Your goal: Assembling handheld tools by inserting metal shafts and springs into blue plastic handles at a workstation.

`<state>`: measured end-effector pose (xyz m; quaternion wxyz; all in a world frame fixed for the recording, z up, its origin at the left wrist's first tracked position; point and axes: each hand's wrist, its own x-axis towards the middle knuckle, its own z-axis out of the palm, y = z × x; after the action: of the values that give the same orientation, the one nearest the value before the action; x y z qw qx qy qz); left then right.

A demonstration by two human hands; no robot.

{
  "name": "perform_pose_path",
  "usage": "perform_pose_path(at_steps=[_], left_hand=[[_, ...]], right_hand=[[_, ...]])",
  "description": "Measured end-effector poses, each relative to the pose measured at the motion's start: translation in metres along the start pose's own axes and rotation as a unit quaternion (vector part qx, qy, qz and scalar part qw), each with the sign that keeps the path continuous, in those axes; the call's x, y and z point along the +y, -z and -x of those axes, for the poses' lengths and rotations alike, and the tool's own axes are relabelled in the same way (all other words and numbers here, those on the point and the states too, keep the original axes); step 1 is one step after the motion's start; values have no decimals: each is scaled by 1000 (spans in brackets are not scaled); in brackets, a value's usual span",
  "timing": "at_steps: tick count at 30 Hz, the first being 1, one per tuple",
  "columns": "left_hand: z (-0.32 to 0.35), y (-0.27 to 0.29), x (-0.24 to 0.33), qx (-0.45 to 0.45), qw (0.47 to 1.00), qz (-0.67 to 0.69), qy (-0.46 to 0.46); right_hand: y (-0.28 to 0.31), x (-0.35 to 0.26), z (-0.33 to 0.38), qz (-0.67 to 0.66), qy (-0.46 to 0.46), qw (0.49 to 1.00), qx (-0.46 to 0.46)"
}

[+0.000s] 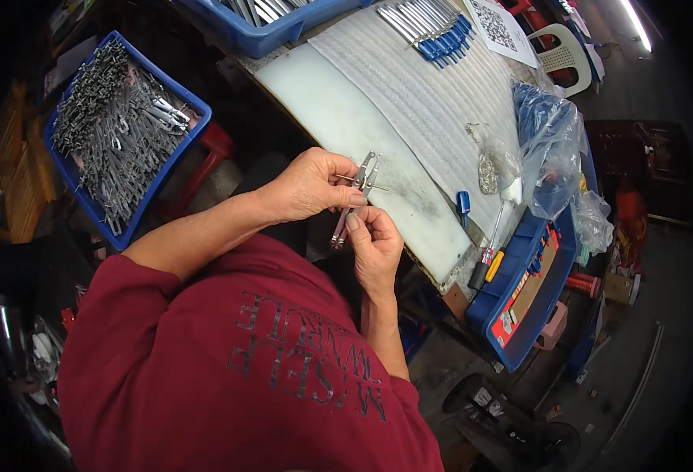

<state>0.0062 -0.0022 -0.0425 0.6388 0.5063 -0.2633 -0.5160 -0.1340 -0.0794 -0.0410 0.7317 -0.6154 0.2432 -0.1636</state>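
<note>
Right now, both hands are on one slim metal part point(370, 167), held just off the near edge of the pale board point(339, 118). The left hand point(313, 187) pinches it around the middle, thumb laid over the flat; the right hand point(378, 245) closes thumb and fingertips on its lower stretch. A thin rod point(383, 188) sticks out crosswise by the left fingers, and whether it is fixed to the part can't be told from here.

Looks a light piece, stiff along its length, smooth enough to slip if the fingers are oily; it should take pressure well, though any narrow arms might bend. Best hold, by the look of it, is flat between thumb and forefinger near the middle, clear of the forked upper end.

Now the textures: dull grey metal in the fingers, a smooth board smudged dark beside them, then a ribbed, whitish foam sheet point(409, 102). Over on the left, a blue plastic bin point(154, 191) bristles with tangled metal pieces point(130, 118). Far side, shiny rods end in blue tips point(445, 49), and a crinkled clear bag point(547, 149) slumps by the edge.
</note>
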Motion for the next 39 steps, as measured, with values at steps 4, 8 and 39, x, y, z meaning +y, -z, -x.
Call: perform_pose_path(at_steps=[4, 8, 39], left_hand=[[0, 0, 3, -4, 1000, -21, 5], [-1, 3, 1, -16, 999, -41, 13], [-3, -6, 0, 19, 1000, 8, 17]], right_hand=[[0, -1, 1, 3, -3, 1000, -3], [1, -3, 2, 1, -13, 1000, -12], [5, -7, -1, -27, -48, 998, -4]])
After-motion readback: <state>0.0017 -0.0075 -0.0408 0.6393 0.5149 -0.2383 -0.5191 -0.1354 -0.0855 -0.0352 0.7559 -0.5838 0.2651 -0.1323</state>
